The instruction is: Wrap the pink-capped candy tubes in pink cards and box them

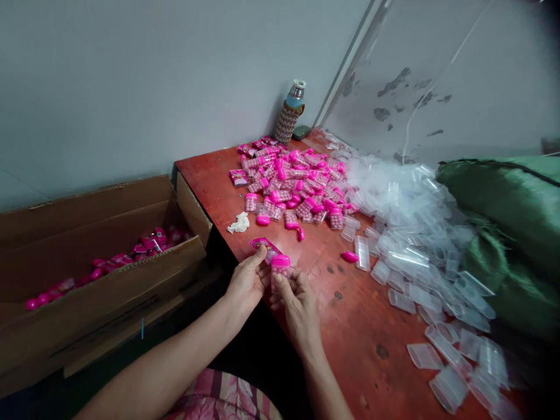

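Note:
At the table's near edge, my right hand [301,309] grips a small clear candy container [280,267] with a bright pink cap and pink balls inside. The container stands about upright between thumb and fingers. Just beside it, my left hand [248,279] pinches a clear plastic sleeve with pink print [266,245]; its lower part is hidden behind the fingers and the container. Beyond both hands lies a heap of similar pink-capped containers [301,181] filled with pink balls. A loose pink cap [350,256] rests to the right, next to a clear empty tube [362,253].
Many clear plastic tubes [406,251] spread over the right of the red table [345,326], beside a green sack [516,233]. On the left, a cardboard box [100,286] holds pink packs [149,245]. A bottle in a knitted cover [289,119] stands by the wall. White crumpled tissue [238,223] lies near the edge.

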Tool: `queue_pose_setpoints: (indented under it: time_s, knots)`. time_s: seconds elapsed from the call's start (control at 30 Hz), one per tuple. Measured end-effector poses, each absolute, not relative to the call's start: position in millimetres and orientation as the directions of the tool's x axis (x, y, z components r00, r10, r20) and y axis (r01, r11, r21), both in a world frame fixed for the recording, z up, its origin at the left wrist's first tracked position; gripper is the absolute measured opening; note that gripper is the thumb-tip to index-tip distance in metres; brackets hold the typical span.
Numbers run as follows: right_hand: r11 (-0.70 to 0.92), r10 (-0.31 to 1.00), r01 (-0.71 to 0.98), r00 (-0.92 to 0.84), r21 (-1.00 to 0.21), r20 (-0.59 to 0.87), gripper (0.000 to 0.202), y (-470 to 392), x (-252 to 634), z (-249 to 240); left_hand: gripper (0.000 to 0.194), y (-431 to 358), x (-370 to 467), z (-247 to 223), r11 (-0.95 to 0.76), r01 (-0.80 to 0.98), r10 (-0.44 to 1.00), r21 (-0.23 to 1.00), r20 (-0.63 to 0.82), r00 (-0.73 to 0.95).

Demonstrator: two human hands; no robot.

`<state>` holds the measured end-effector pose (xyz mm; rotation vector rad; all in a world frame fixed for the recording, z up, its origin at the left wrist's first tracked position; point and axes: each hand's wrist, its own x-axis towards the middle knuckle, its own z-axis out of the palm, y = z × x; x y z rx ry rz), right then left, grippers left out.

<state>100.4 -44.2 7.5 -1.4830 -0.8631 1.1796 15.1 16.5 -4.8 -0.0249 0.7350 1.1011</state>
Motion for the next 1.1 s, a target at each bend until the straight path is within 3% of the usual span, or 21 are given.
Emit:
queue_pose_setpoints:
  time_s: [0.3,0.57,0.8,0.97,1.1]
  knots:
    - [-0.207,0.951,-0.111,0.209,-0.972,-0.226,0.023,-41,100,1,0.025,14,9,5,0.503,-0.679,0.861,0.535,-0.381,0.337]
    - [-0.171,0.944,-0.038,0.278,-0.984,-0.175,0.021,-44,99,-3,0.023,14,11,0,0.524,-0.591,0.852,0.614,-0.379,0.362]
    - [-0.196,0.961,-0.305,0.132,-0.932,-0.245,0.022,-42,106,-2,0.024,22,2,2,0.553,-0.427,0.795,0.715,-0.300,0.527]
    - [-0.155,0.944,-0.157,0.266,-0.975,-0.193,0.020,-44,106,-2,0.018,23,-2,3,0.543,-0.381,0.794,0.748,-0.309,0.524]
    - [-0.182,0.952,-0.294,0.185,-0.938,-0.243,0.019,-45,106,-5,0.022,17,-1,1,0.565,-0.366,0.769,0.740,-0.310,0.559]
